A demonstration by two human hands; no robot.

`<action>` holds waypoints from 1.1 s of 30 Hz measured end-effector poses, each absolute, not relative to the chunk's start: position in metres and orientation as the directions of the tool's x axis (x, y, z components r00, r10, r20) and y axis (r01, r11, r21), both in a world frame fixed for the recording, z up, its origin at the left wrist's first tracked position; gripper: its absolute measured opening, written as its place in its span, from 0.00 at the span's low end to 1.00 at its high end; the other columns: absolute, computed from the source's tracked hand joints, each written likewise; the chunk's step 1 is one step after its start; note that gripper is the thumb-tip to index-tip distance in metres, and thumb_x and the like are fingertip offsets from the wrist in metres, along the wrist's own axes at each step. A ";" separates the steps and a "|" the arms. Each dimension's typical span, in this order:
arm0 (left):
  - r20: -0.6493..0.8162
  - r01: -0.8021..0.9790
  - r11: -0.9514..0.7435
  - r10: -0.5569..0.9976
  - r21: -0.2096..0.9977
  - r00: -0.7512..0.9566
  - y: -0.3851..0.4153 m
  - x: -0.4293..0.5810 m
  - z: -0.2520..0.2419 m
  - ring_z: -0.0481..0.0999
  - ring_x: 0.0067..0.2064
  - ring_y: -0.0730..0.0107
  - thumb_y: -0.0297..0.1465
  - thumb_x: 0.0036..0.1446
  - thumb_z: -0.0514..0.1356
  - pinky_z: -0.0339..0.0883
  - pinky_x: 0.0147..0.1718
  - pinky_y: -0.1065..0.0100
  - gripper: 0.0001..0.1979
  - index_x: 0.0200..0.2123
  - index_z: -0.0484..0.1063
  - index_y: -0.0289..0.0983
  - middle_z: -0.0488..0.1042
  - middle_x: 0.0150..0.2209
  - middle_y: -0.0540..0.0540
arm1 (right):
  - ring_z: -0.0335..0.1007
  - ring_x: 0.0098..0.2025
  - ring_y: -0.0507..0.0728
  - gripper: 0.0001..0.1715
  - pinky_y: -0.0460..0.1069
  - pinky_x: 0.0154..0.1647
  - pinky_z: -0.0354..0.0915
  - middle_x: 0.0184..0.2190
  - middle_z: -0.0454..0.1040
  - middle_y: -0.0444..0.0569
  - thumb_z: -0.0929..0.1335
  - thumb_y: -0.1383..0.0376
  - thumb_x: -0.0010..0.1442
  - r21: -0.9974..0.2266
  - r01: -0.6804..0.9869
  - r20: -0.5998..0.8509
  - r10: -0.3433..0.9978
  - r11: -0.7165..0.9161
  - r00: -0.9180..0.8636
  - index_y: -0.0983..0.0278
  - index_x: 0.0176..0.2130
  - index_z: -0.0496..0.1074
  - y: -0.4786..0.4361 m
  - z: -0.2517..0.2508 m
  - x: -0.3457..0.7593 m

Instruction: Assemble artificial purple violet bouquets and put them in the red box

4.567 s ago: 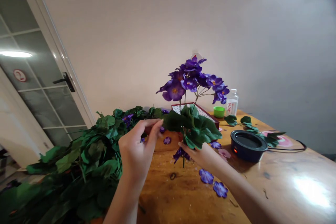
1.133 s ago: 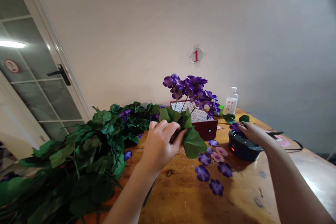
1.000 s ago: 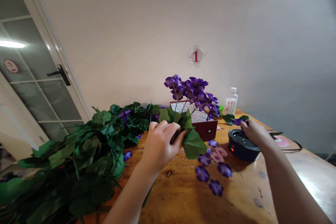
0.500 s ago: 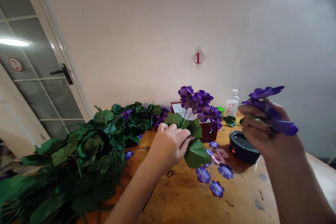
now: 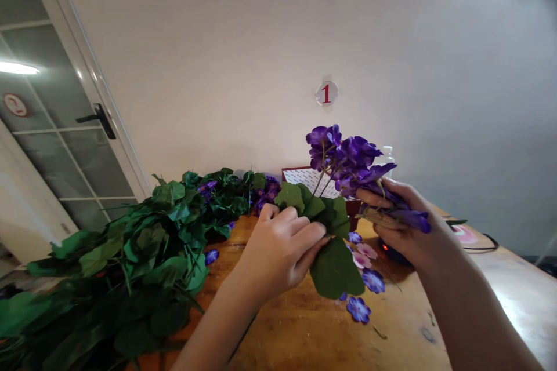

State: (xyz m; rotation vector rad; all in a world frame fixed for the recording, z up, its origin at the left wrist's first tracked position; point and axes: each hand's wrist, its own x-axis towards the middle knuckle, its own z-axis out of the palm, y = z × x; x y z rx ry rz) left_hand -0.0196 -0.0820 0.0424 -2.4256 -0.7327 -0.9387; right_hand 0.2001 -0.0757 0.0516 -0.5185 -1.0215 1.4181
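**Two hands gripped one artificial flower spray (image 5: 335, 255) above the table.**
Inspection found the left hand (image 5: 278, 255) closed around the spray's leafy lower part and the right hand (image 5: 402, 223) closed around its purple blooms. The spray was held in front of one red box (image 5: 353, 207), over the right part of one wooden table (image 5: 304, 339). On the table lay four loose purple blossoms (image 5: 373, 281) and two pink blossoms (image 5: 368, 251), right of the left hand. One further purple blossom (image 5: 212, 256) lay against one heap of artificial foliage (image 5: 130, 255).
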 end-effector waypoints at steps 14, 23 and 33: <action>0.723 0.603 -0.764 0.280 -0.231 0.631 -0.085 -0.020 0.044 0.61 0.30 0.69 0.32 0.62 0.52 0.47 0.31 0.64 0.07 0.34 0.67 0.38 0.70 0.24 0.53 | 0.42 0.15 0.42 0.19 0.37 0.11 0.42 0.20 0.63 0.40 0.74 0.61 0.45 -0.782 -0.622 0.167 0.977 0.050 -0.131 0.61 0.28 0.60 -0.081 0.055 0.195; 0.718 0.600 -0.763 0.275 -0.242 0.640 -0.085 -0.019 0.044 0.61 0.29 0.70 0.32 0.62 0.51 0.46 0.30 0.64 0.07 0.34 0.67 0.38 0.69 0.24 0.53 | 0.41 0.17 0.42 0.17 0.37 0.12 0.42 0.21 0.56 0.39 0.69 0.63 0.54 -0.760 -0.650 0.220 0.951 0.026 -0.219 0.63 0.26 0.55 -0.080 0.054 0.196; 0.680 0.594 -0.765 0.298 -0.250 0.670 -0.085 -0.020 0.044 0.61 0.30 0.69 0.31 0.62 0.51 0.46 0.30 0.63 0.07 0.35 0.68 0.38 0.69 0.24 0.52 | 0.40 0.16 0.42 0.16 0.38 0.11 0.41 0.21 0.58 0.40 0.70 0.61 0.53 -0.819 -0.566 0.208 0.969 0.098 -0.133 0.62 0.27 0.57 -0.078 0.057 0.200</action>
